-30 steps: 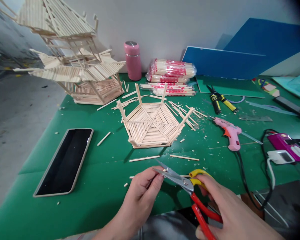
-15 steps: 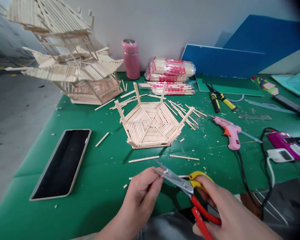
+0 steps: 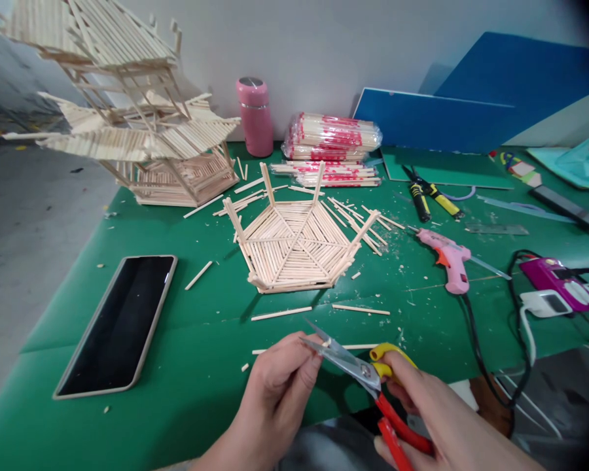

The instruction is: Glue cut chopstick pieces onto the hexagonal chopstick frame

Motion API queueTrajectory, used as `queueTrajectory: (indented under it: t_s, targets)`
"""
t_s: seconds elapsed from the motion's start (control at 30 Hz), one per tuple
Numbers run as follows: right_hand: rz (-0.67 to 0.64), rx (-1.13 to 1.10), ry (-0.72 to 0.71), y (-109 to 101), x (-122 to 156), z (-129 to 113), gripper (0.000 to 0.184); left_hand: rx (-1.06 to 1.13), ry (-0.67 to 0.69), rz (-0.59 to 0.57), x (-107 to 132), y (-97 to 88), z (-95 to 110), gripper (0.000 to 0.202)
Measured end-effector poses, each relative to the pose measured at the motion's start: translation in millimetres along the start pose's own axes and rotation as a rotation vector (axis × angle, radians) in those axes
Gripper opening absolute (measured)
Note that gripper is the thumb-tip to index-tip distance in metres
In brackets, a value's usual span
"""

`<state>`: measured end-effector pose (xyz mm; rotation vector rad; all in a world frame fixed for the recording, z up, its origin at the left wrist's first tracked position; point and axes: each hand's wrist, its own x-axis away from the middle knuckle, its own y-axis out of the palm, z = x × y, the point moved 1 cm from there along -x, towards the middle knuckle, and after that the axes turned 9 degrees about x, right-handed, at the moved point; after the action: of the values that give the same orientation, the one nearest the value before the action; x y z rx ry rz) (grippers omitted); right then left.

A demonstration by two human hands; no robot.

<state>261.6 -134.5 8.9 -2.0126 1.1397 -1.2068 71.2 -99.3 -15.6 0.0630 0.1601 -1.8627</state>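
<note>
Head camera: the left hand point(image 3: 281, 379) pinches a stick point(image 3: 326, 343) at its fingertips, the end between the parted blades of scissors point(image 3: 366, 371). The right hand point(image 3: 429, 396) curls around the scissors' handles. Beyond both hands, a wooden frame point(image 3: 299, 245) stands on the tabletop point(image 3: 201, 340).

Two bare hands: one left hand point(image 3: 281, 383) and one right hand point(image 3: 425, 392). One pair of silver scissors with red and yellow handles point(image 3: 356, 371). One big house of pale wooden sticks point(image 3: 137, 140) and one six-sided pale stick floor with posts point(image 3: 299, 245). One black phone in a light case point(image 3: 115, 327), one round pink bottle point(image 3: 255, 121), one pink plastic glue gun point(image 3: 446, 255), one black and yellow cutter point(image 3: 429, 193). Two flat blue boards point(image 3: 432, 124). Too many loose pale sticks point(image 3: 353, 222) to count.
</note>
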Motion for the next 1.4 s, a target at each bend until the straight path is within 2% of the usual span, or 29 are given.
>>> queueTrajectory:
  t_s: [0.17,0.5,0.63,0.8,1.1,1.3,1.4]
  targets:
    - [-0.044,0.025,0.013,-3,-1,-1,0.032,0.012,-0.029,0.001,2,-0.6,-2,0.025]
    - [-0.005,0.122,-0.005,1,-2,1,0.034,0.007,-0.058,-0.033,3,-1.7,-4,0.025]
    - [0.003,0.083,0.004,1,-1,0,0.03,-0.007,-0.042,-0.012,2,-3.2,-2,0.025]
    - [0.04,0.008,0.012,4,1,-2,0.035,-0.023,-0.022,-0.006,1,-4.3,-2,0.025]
    - [0.068,-0.202,0.062,17,1,1,0.038,-0.115,0.083,0.023,3,-4.3,1,0.02]
    - [0.02,-0.301,0.066,18,3,3,0.035,-0.187,0.191,0.006,4,-4.2,6,0.017]
    - [-0.013,-0.29,0.054,18,4,5,0.039,-0.228,0.236,-0.019,5,-3.9,5,0.017]
